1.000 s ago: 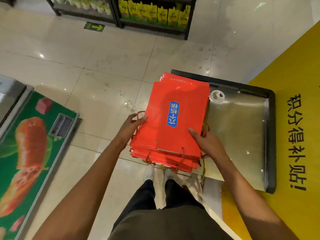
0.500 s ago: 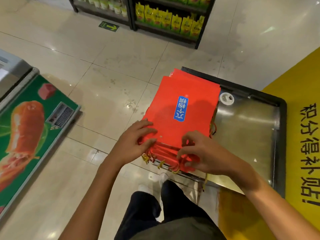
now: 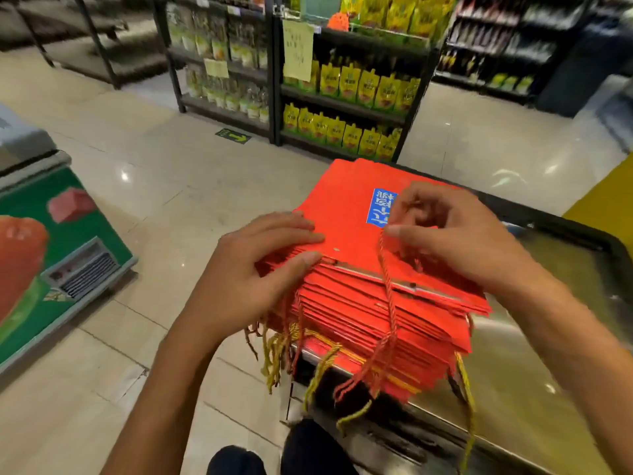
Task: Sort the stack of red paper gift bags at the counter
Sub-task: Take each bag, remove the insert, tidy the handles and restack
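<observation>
A thick stack of flat red paper gift bags [image 3: 346,214] lies on the left end of a steel counter [image 3: 534,365], overhanging its edge. The top bag carries a blue label [image 3: 378,205]. Red and gold cord handles [image 3: 388,323] dangle off the near side. My left hand [image 3: 253,269] rests on the stack's near-left corner, fingers straight on top and thumb against the bag edges. My right hand [image 3: 455,234] hovers over the top bag with curled fingers, pinching a red cord handle that runs down over the stack's front.
A green chest freezer [image 3: 68,255] stands at the left. Black shelves with yellow pouches [image 3: 346,108] stand across the tiled aisle. A yellow panel [image 3: 603,200] borders the counter at the right. My legs are below the counter edge.
The view has tilted up to show the shelves. My right hand lifted from the near edge and took hold of a red cord handle. My left hand stays on the stack's left corner.
</observation>
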Action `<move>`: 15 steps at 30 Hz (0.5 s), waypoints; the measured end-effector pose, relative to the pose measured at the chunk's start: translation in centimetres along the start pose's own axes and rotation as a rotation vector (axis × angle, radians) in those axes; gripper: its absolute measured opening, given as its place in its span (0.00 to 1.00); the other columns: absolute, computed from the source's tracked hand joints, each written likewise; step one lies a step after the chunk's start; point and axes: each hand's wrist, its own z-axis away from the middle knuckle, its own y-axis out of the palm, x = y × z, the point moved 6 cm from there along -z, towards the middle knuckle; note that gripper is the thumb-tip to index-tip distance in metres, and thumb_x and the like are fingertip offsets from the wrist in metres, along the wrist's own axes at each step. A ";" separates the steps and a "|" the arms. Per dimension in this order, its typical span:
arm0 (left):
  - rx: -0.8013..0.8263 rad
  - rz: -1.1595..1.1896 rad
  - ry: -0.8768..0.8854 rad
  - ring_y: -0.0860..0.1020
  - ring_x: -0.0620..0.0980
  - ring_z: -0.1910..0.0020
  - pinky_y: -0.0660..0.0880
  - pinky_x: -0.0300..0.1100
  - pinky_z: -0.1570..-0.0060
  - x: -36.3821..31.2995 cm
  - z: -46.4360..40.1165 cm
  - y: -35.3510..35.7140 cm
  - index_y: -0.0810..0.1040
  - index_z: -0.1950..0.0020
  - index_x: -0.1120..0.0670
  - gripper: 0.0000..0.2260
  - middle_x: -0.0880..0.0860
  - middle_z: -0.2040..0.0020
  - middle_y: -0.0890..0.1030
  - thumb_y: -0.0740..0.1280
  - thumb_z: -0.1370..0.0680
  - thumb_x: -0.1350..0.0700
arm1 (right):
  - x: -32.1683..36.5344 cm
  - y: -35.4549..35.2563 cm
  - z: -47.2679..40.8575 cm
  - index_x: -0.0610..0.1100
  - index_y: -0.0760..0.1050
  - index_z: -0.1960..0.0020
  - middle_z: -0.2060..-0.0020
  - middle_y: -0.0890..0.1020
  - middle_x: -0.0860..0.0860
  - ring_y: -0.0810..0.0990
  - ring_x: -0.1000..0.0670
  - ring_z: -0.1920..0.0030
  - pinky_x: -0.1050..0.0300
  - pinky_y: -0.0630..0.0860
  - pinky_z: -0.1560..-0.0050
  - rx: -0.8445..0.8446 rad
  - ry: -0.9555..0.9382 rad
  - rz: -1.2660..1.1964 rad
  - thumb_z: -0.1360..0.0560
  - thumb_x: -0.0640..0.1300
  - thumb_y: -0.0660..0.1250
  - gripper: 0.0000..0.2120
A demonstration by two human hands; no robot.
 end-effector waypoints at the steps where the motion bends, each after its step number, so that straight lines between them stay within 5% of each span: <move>1: -0.015 -0.007 0.025 0.76 0.41 0.32 0.72 0.41 0.32 0.1 0.1 0.0 0.85 0.40 0.49 0.11 0.42 0.38 0.83 0.72 0.21 0.50 | -0.3 -0.2 -0.2 0.44 0.78 0.54 0.71 0.81 0.47 0.78 0.50 0.73 0.57 0.74 0.67 -0.024 -0.020 0.067 0.25 0.33 0.73 0.08; 4: -0.061 0.004 0.099 0.80 0.42 0.37 0.75 0.38 0.37 -0.4 0.7 -0.1 0.85 0.40 0.50 0.10 0.43 0.42 0.84 0.72 0.20 0.53 | -1.0 -0.7 -0.2 0.47 0.79 0.53 0.68 0.82 0.45 0.79 0.45 0.71 0.50 0.74 0.66 -0.023 -0.059 0.216 0.26 0.34 0.73 0.09; 8: -0.083 -0.117 0.112 0.81 0.41 0.42 0.75 0.45 0.38 -2.1 1.3 0.3 0.86 0.41 0.50 0.09 0.42 0.45 0.85 0.71 0.19 0.51 | -0.9 -0.7 0.1 0.48 0.81 0.53 0.61 0.84 0.43 0.79 0.51 0.68 0.55 0.73 0.64 0.044 -0.092 0.275 0.28 0.30 0.71 0.14; 13: -0.102 -0.234 0.082 0.81 0.43 0.40 0.61 0.23 0.37 -3.8 2.8 -0.1 0.86 0.40 0.45 0.09 0.41 0.44 0.85 0.71 0.20 0.49 | 2.9 -1.0 3.9 0.51 0.84 0.46 0.43 0.79 0.53 0.79 0.56 0.41 0.57 0.75 0.44 0.020 -0.411 0.316 0.29 0.37 0.74 0.15; 15: -0.117 -0.257 0.124 0.81 0.43 0.41 0.66 0.28 0.34 -4.9 3.3 -0.2 0.86 0.40 0.48 0.09 0.43 0.43 0.85 0.72 0.20 0.53 | 5.3 -0.8 5.7 0.49 0.85 0.44 0.39 0.79 0.52 0.77 0.54 0.36 0.55 0.73 0.36 0.090 -0.586 0.313 0.27 0.36 0.75 0.14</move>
